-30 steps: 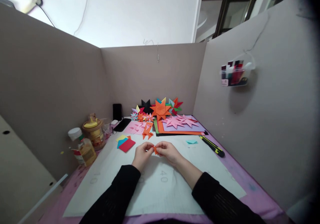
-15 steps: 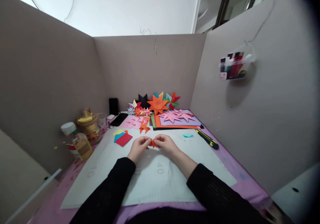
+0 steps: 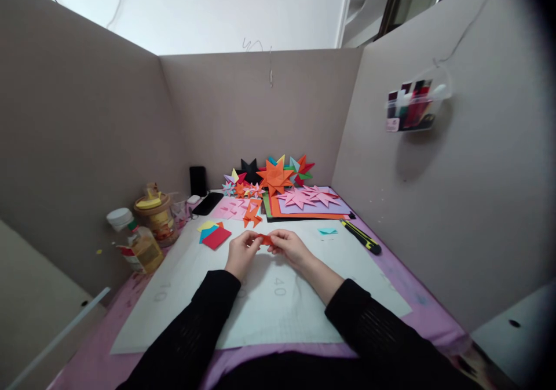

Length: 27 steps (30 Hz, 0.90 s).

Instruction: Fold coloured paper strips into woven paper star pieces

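Note:
A small folded piece of orange paper (image 3: 265,240) is pinched between my two hands above the white sheet (image 3: 278,320). My left hand (image 3: 241,252) grips its left end, with the fingers closed. At its right end, the thumb and fingers of my right hand (image 3: 292,247) are closed on it too. Just beyond my hands lie folded orange paper pieces (image 3: 252,213). Left of my left hand is a fan of square papers, with a red square (image 3: 216,238) on top. A small folded turquoise paper (image 3: 327,231) lies to the right of my right hand.
Paper stars (image 3: 275,177) stand against the back wall, and pink stars (image 3: 297,197) lie on stacked coloured sheets. A yellow-and-black utility knife (image 3: 361,237) rests at right. At left are a glue bottle (image 3: 145,248), a lidded tub (image 3: 154,216) and a phone (image 3: 208,204).
The orange paper has turned and now shows a flatter, wider strip between my fingers. Both hands have shifted slightly, and the whole view has tilted a little.

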{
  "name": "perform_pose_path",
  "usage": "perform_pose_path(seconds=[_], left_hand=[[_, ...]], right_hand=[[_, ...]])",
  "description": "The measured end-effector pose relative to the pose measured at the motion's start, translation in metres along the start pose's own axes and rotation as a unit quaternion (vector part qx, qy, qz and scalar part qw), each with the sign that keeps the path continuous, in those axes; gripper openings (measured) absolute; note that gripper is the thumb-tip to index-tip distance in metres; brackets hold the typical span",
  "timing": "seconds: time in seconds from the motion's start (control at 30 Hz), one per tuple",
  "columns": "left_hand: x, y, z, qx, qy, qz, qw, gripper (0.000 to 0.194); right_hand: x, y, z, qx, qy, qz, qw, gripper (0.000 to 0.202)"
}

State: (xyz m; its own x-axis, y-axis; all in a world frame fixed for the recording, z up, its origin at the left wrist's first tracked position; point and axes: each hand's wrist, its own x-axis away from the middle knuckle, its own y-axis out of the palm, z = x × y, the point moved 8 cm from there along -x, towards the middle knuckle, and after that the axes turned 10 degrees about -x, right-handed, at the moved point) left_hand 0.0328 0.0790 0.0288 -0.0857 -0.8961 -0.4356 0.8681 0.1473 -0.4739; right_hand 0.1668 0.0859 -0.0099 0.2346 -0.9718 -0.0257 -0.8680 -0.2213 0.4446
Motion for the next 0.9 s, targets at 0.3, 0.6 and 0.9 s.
perform_pose_path(seconds=[0.3,0.6,0.9], left_hand=[[-0.001,-0.002,0.005,-0.032,0.033,0.015,0.999,0.017],[-0.001,0.006,-0.006,0.051,-0.014,-0.020,0.998,0.028],[-0.003,0.014,-0.016,0.149,-0.098,-0.081,0.981,0.030]], right_hand=[[-0.002,-0.001,0.011,-0.077,0.029,0.017,0.996,0.026],[-0.005,-0.009,0.011,-0.131,0.023,0.036,0.990,0.025],[-0.005,-0.008,0.008,-0.125,0.017,0.030,0.992,0.026]])
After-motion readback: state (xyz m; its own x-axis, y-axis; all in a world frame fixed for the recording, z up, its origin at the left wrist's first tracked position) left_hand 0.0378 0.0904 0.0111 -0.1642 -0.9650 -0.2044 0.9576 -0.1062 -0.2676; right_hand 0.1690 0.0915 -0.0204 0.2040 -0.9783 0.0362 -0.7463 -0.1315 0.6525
